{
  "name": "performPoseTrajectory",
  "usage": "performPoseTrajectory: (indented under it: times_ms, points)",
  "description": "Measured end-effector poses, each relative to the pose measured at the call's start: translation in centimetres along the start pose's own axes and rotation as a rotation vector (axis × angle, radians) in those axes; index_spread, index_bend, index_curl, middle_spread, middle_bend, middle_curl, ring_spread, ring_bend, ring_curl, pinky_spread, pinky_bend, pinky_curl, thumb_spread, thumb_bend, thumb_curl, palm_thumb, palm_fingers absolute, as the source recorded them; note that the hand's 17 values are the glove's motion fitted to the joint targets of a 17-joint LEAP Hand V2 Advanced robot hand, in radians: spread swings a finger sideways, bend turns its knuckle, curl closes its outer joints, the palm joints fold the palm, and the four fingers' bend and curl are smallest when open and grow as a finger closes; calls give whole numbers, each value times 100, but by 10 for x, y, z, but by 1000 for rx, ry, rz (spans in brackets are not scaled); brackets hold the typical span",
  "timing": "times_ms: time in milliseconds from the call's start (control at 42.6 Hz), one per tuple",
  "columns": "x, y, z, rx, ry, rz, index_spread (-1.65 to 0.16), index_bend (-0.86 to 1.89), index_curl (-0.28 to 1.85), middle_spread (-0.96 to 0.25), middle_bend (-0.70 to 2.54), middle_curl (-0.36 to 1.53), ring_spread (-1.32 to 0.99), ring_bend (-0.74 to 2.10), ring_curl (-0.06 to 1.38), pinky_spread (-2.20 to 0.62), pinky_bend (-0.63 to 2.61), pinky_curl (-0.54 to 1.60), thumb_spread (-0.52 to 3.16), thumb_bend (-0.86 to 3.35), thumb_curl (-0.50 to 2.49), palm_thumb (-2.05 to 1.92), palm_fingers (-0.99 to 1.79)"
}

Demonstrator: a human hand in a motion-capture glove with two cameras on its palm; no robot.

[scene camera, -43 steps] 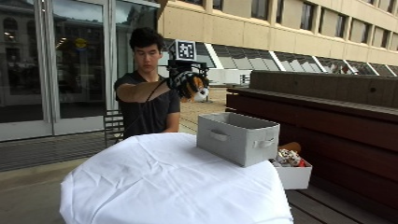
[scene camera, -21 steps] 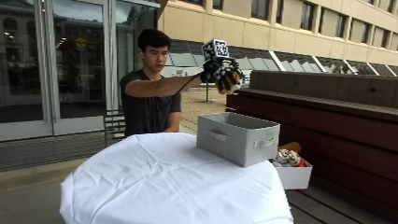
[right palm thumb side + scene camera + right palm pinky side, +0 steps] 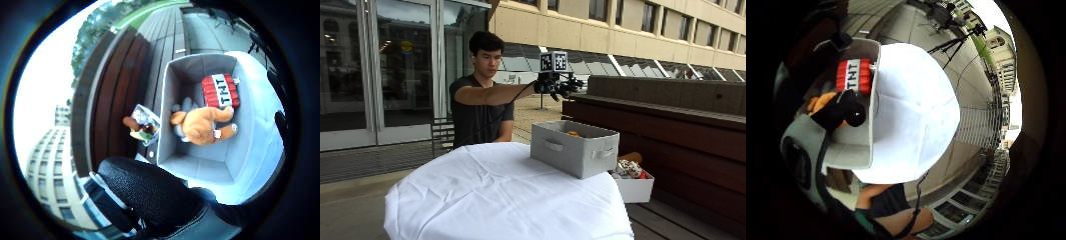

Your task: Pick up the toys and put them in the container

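Observation:
My gloved right hand [image 3: 556,86] hangs high above the grey fabric container [image 3: 576,150], fingers spread and holding nothing. The container stands at the far right edge of the round table with a white cloth [image 3: 500,195]. An orange plush toy [image 3: 573,133] just shows over its rim. In the thumb side palm view the container [image 3: 200,65] holds a red TNT plush [image 3: 221,91], the orange plush toy [image 3: 202,125] and a small grey toy [image 3: 184,106]. The little finger side palm view shows the TNT plush [image 3: 853,75] with a gloved finger [image 3: 838,112] partly covering the orange toy.
A small white box [image 3: 633,187] with more toys sits beside the table, below the container, next to a long dark wooden bench wall [image 3: 673,120]. The person stands behind the table.
The hand has swung right from in front of the person to above the container. The orange toy it held has left the hand and lies in the container. The fingers have spread.

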State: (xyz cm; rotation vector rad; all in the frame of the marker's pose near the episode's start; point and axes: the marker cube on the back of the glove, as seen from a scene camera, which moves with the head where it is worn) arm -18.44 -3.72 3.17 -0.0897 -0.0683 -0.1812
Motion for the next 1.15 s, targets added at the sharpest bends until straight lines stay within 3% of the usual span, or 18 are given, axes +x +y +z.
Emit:
performPoseTrajectory:
  times_ms: [211,446,728,1151]
  points:
    - [46,16,-20,78,143,58,-32,18,7,-9,22,49,-15,77,33,-15,138,42,85,-18,32,-26,-18]
    - [151,32,-3,72,187,168,-31,18,16,-8,19,47,-13,41,22,-5,110,33,84,-17,22,-25,-22]
    - [219,57,24,84,159,201,-32,15,21,-8,15,42,-13,26,20,-2,94,28,85,-16,14,-25,-15]
    - [251,80,59,30,98,251,-33,14,24,-9,16,36,-15,19,23,0,85,28,87,-16,9,-24,-11]
